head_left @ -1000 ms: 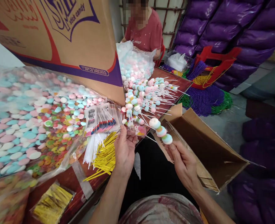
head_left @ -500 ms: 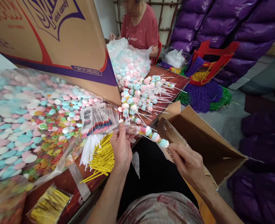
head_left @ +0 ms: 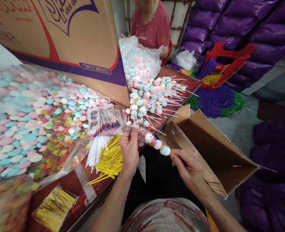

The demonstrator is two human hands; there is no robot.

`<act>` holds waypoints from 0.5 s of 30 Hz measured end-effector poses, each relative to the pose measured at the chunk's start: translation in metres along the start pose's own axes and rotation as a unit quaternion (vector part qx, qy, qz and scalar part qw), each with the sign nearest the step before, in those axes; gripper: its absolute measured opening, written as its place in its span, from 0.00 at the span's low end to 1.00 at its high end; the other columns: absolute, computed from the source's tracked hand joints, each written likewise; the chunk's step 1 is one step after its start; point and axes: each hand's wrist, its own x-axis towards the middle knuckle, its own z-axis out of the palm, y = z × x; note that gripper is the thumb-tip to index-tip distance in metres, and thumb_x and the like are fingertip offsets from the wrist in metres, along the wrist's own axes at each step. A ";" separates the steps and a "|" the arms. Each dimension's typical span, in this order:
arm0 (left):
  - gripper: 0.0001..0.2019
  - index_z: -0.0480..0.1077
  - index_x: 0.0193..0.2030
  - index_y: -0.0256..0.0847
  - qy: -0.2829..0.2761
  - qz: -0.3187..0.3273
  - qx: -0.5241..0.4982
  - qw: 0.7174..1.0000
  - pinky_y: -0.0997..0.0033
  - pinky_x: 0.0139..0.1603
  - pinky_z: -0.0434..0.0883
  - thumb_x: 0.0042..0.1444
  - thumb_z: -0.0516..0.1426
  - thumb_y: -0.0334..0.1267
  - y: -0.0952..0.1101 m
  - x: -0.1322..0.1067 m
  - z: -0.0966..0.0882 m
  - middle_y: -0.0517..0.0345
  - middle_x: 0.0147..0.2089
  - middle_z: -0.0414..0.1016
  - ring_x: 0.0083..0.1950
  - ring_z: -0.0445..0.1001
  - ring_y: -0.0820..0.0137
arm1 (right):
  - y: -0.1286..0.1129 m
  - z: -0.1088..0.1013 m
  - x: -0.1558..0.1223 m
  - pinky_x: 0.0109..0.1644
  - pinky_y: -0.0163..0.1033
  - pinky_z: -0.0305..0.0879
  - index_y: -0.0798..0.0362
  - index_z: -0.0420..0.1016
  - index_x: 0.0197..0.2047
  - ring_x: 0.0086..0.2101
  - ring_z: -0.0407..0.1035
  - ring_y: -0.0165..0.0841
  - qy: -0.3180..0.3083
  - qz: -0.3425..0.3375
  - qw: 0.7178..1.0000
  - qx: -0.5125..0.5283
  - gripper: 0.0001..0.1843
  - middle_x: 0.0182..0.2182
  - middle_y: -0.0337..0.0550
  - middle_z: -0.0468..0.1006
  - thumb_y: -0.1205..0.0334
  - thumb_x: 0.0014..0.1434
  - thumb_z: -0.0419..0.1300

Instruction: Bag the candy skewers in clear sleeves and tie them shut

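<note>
My left hand [head_left: 130, 150] pinches the open end of a clear plastic sleeve [head_left: 135, 131] at the table's front edge. My right hand [head_left: 187, 166] grips the stick end of a candy skewer [head_left: 157, 144] with pink, white and blue pieces. The skewer's tip sits partly inside the sleeve. Beside my left hand lie a pile of gold twist ties [head_left: 108, 159], white sticks [head_left: 95, 152] and a stack of printed sleeves [head_left: 105, 120].
A heap of finished skewers [head_left: 152, 95] lies further along the brown table [head_left: 84, 190]. Bags of loose pastel candy [head_left: 28, 119] fill the left. An open cardboard box [head_left: 212, 151] stands at my right. A large carton [head_left: 67, 42] leans behind. Another person in red [head_left: 152, 30] sits opposite.
My right hand has pushed the skewer leftwards, so its candy pieces have gone from outside the sleeve to partly inside it. My left hand has kept its hold on the sleeve.
</note>
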 end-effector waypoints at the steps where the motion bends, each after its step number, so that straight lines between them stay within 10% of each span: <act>1: 0.15 0.74 0.35 0.38 0.002 -0.007 -0.004 1.000 0.74 0.34 0.74 0.49 0.67 0.46 0.001 -0.001 0.000 0.60 0.31 0.77 0.31 0.78 0.72 | 0.000 0.001 0.000 0.27 0.34 0.59 0.51 0.76 0.36 0.21 0.63 0.27 -0.006 0.013 1.000 0.004 0.08 0.20 0.35 0.69 0.62 0.65 0.57; 9: 0.17 0.73 0.36 0.36 0.000 -0.037 0.002 0.999 0.72 0.36 0.76 0.51 0.66 0.49 0.002 -0.003 -0.005 0.53 0.35 0.81 0.35 0.81 0.68 | -0.011 -0.003 0.011 0.23 0.34 0.48 0.53 0.71 0.29 0.18 0.51 0.26 -0.117 0.234 0.946 0.192 0.17 0.15 0.31 0.61 0.51 0.65 0.55; 15: 0.18 0.73 0.39 0.37 -0.008 -0.052 0.001 0.999 0.71 0.38 0.76 0.53 0.64 0.52 0.005 -0.003 -0.009 0.49 0.38 0.82 0.39 0.82 0.66 | -0.008 0.004 0.011 0.26 0.34 0.52 0.53 0.73 0.29 0.21 0.58 0.26 -0.067 0.175 0.976 0.110 0.15 0.18 0.33 0.65 0.53 0.64 0.58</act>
